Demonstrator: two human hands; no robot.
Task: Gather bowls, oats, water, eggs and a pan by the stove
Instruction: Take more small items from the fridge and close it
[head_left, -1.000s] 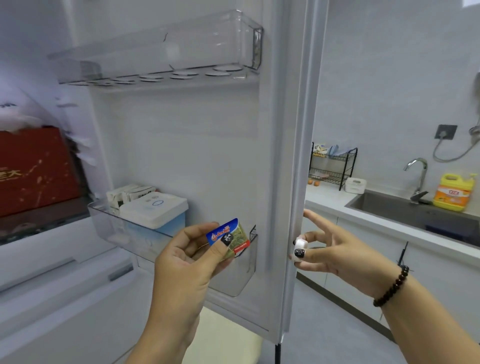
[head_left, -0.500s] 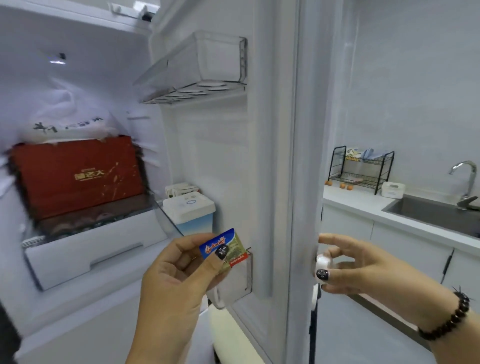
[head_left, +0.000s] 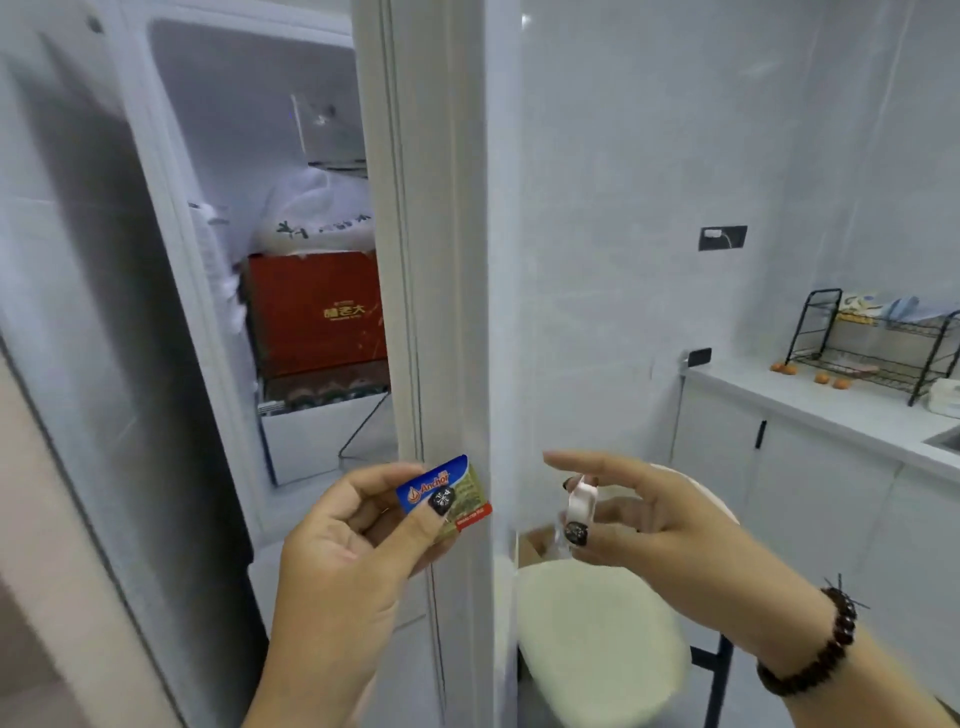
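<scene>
My left hand pinches a small blue and green Anchor butter packet in front of the fridge door's edge. My right hand is just right of the white fridge door and pinches a small white item between thumb and fingers, the forefinger stretched out. Several small orange round things lie on the counter by the rack; I cannot tell whether they are eggs. No bowls, oats, pan or stove show.
Through the narrow gap the fridge holds a red box with a white bag on top. A cream stool seat stands low behind the door. A black dish rack sits on the white counter at the right.
The fridge door has swung towards closed, leaving only a narrow view inside. My right hand has come off the door edge. The left hand still holds the butter packet.
</scene>
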